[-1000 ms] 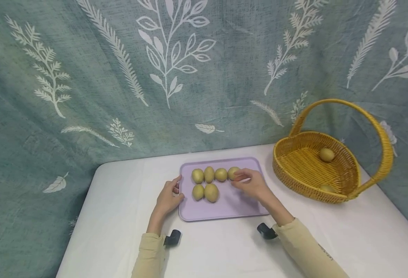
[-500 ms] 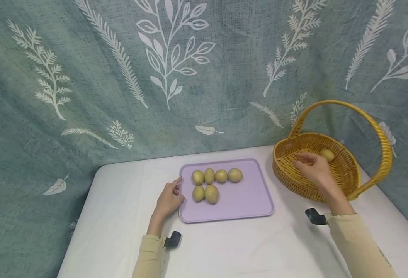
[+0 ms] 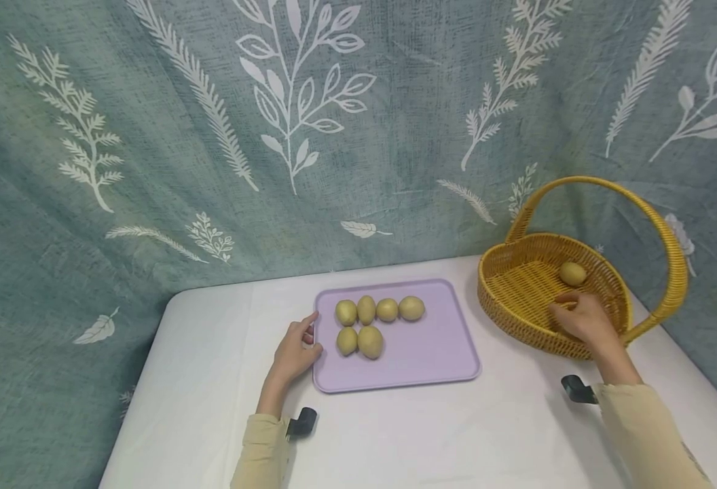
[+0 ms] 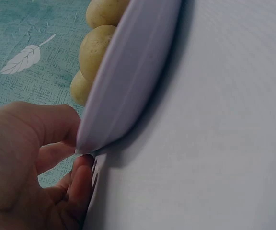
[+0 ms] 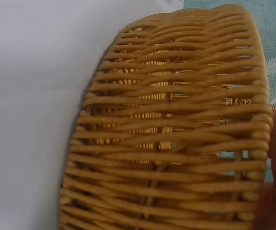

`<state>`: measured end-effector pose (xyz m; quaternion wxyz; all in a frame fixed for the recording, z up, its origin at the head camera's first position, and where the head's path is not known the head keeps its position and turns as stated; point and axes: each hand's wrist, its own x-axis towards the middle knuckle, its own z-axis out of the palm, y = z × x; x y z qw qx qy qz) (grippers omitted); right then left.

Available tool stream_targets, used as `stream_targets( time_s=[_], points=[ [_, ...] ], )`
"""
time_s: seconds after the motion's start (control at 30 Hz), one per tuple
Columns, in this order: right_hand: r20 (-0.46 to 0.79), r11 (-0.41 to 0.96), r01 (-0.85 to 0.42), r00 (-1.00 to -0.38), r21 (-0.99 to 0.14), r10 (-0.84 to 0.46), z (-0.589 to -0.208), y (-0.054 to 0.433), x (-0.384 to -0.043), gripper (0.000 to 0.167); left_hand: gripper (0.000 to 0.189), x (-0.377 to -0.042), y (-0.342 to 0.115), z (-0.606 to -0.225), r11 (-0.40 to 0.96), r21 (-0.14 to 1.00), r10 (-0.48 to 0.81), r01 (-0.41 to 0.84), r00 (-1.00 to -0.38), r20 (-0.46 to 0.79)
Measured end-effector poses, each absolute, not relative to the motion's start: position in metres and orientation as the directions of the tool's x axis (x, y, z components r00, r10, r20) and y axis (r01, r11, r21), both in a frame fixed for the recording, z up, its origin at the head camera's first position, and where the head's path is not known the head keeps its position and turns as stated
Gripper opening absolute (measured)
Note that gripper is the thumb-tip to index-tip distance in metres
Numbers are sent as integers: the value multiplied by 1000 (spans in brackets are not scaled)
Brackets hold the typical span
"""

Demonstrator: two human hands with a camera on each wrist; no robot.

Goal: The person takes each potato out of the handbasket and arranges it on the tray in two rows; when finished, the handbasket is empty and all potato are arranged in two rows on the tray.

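Overhead, the head view takes in the whole scene: a lilac tray point(image 3: 432, 353) on a white table point(image 3: 395, 435), with a wicker basket point(image 3: 520, 319) to its right before a leaf-printed cloth point(image 3: 212, 136). Six potatoes point(image 3: 371, 341) lie on the tray, four in a far row and two in front. One further potato point(image 3: 572, 273) rests inside the basket near its far wall. The right hand point(image 3: 584, 320) reaches over the basket's near rim, fingers curled downward inside; whether it grips anything cannot be told. The left hand point(image 3: 294, 350) rests at the tray's left edge. Only the left wrist view shows the thumb above and the fingers point(image 4: 80, 187) below that raised tray rim, pinching it. The right wrist view shows just the basket's woven outer wall point(image 5: 176, 143), close up.
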<state>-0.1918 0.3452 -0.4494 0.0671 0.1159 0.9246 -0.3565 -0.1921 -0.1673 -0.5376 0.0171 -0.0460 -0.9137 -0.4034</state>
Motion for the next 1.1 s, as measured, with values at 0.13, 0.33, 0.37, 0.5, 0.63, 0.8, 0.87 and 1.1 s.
stream_targets(
  time_s=[0.13,0.33,0.37,0.5,0.63,0.8,0.87,1.1],
  points=[
    [-231,752,266,-961,-603,155,-449,346,-193,58,69,-192,-168,-538,670,736,77,98,-995,62],
    [-241,749,254,-962,-612,130,-450,347,-194,59,70,-191,-168,-539,663,741,83,104,-994,66],
    [-243,737,255,-962,-626,126,-451,347,-194,59,70,-192,-168,-539,664,741,84,105,-994,66],
    [-273,693,261,-957,-672,95,-453,348,-195,57,69,-192,-168,-540,669,736,84,106,-994,66],
    [-291,672,232,-956,-703,27,-454,351,-195,57,69,-192,-168,-540,670,735,80,104,-995,67],
    [-284,694,194,-959,-693,-16,-453,354,-195,59,69,-192,-168,-539,676,728,81,114,-993,81],
    [-291,715,185,-956,-675,-27,-453,354,-196,58,69,-193,-168,-539,676,728,80,113,-994,80],
    [-322,750,179,-946,-636,-47,-451,353,-198,56,70,-192,-167,-537,677,729,77,98,-995,63]
  ],
)
